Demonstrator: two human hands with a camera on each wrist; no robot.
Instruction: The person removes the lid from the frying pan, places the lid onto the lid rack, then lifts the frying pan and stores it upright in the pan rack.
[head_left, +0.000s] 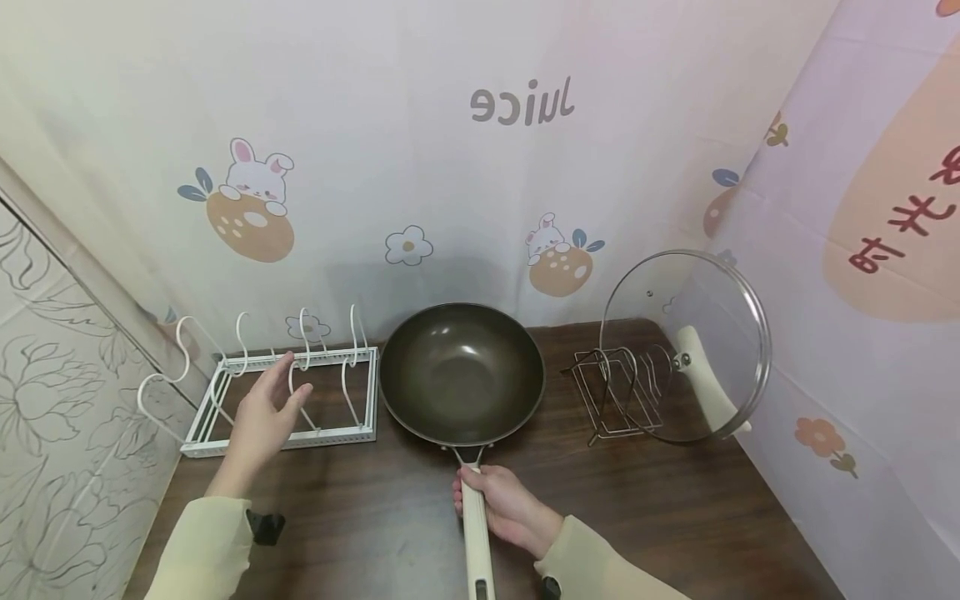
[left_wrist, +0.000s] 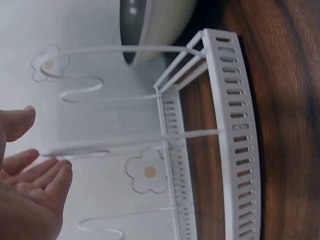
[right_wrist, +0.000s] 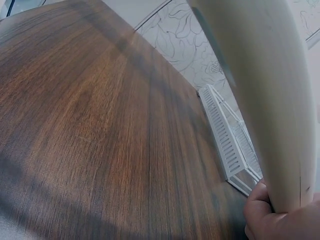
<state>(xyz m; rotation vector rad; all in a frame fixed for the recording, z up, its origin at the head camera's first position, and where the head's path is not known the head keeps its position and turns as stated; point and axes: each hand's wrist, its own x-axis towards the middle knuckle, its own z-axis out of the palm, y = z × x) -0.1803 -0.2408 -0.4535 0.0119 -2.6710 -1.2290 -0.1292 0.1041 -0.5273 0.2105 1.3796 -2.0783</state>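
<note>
A frying pan with a dark inside stands in the middle of the wooden table, its cream handle pointing toward me. My right hand grips that handle close to the pan body; the right wrist view shows the handle large, with fingers around its far end. Over the white rack on the left, my left hand hovers with thumb and fingers apart. In the left wrist view its fingertips lie close to a curved wire divider; whether they touch it I cannot tell.
To the pan's right, a glass lid with a cream handle leans upright in a small metal wire rack. Patterned cloth hangs behind the table and along both sides.
</note>
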